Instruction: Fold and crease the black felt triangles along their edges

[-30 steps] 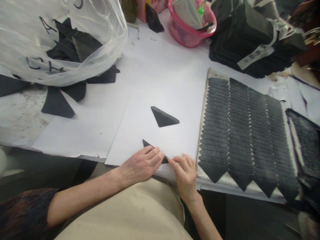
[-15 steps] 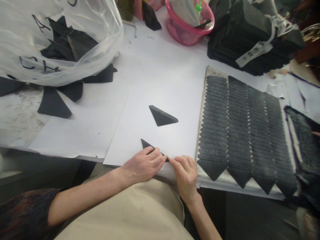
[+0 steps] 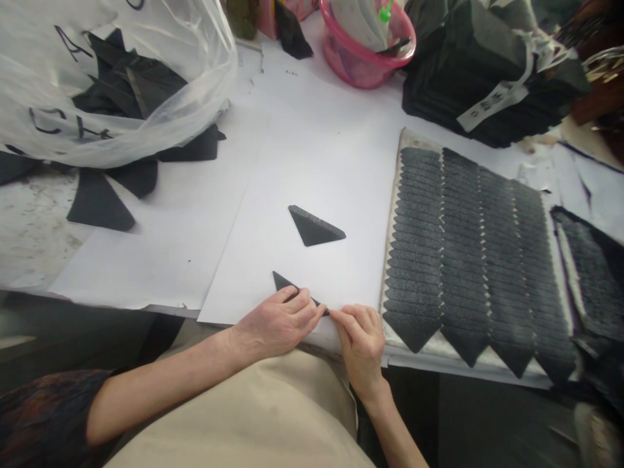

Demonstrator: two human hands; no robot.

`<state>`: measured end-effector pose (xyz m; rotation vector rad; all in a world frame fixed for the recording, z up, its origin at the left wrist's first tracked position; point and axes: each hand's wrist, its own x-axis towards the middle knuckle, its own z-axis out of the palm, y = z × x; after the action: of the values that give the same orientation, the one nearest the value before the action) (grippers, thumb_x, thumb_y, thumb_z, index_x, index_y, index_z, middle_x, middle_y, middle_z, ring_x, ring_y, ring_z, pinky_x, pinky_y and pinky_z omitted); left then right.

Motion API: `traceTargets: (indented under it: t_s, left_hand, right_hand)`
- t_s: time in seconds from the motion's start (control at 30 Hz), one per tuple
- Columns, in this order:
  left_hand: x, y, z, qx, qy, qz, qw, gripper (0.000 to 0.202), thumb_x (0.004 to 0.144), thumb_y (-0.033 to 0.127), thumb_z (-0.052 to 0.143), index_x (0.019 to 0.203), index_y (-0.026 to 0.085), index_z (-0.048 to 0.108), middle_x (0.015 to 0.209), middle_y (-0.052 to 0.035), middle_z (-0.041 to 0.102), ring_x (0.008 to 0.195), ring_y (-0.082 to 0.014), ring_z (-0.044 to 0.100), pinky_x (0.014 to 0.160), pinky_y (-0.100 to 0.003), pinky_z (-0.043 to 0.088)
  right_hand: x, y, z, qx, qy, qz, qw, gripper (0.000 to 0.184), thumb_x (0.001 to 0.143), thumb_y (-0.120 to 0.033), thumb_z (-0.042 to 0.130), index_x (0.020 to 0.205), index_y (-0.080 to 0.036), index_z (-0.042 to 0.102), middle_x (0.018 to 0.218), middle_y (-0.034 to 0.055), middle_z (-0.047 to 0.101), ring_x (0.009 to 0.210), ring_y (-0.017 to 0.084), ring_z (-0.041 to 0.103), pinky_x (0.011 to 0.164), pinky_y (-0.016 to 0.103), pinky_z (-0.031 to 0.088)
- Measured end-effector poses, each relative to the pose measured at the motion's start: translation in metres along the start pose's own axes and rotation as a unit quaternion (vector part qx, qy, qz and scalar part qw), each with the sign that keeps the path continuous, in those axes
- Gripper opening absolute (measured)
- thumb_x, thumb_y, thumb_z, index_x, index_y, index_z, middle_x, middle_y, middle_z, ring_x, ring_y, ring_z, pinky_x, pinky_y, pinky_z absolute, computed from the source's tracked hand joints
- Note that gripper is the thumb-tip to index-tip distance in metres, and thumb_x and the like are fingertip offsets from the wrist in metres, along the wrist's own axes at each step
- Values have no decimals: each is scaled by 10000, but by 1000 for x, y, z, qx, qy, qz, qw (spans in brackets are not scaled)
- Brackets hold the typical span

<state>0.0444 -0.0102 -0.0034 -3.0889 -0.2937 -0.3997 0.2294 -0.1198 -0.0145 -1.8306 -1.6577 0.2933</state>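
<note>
Leftward in our view, things on the counter point(image 3: 29, 257) had slid slightly since the earlier frame, and our left hand point(image 3: 280, 323) had edged its fingertips closer to our right hand point(image 3: 361, 339). We had the narrow black piece point(image 3: 281, 281) on white paper point(image 3: 277, 175) near the front edge: our right grip pinched its right end, while our left fingers lay across it, whether pinching we could not tell. Just beyond lay a black triangle point(image 3: 314, 228).
</note>
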Motion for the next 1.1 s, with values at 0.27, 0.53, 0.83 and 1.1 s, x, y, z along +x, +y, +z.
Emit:
traceTargets:
  t_s: [0.27, 0.53, 0.83, 1.1]
  left_hand:
    - [1, 1, 0, -2, -10, 4, 1000, 341, 933, 163, 497, 1262, 76, 529, 1033, -105, 647, 1084, -262, 576, 878, -408, 487]
    - [2, 2, 0, 12, -12, 11, 1000, 326, 937, 165, 488, 1247, 83, 545, 1029, -97, 647, 1068, -262, 577, 856, -408, 499]
    - [3, 1, -1, 8, -2, 9, 1000, 320, 938, 164, 485, 1245, 95, 543, 1028, -97, 649, 1067, -253, 578, 857, -399, 494]
    - [5, 0, -4, 10, 9, 4, 1000, 315, 931, 157, 496, 1233, 93, 557, 1025, -87, 656, 1054, -255, 586, 835, -388, 502]
  right_hand:
    - [-3, 2, -1, -28, -22, -27, 999, 174, 904, -126, 594, 995, -236, 694, 875, 34, 636, 860, 177, 520, 800, 349, 416]
    - [-6, 4, -2, -30, -23, -40, 999, 225, 897, -102, 595, 1045, -248, 680, 908, 37, 632, 908, 188, 525, 834, 360, 437]
    - [-5, -2, -1, 31, -4, 45, 999, 120, 900, -139, 600, 968, -223, 654, 908, 28, 625, 895, 179, 535, 830, 351, 457]
    - [-6, 1, -2, -28, -11, -15, 999, 206, 896, -97, 582, 999, -245, 684, 905, 35, 634, 905, 188, 528, 877, 379, 461]
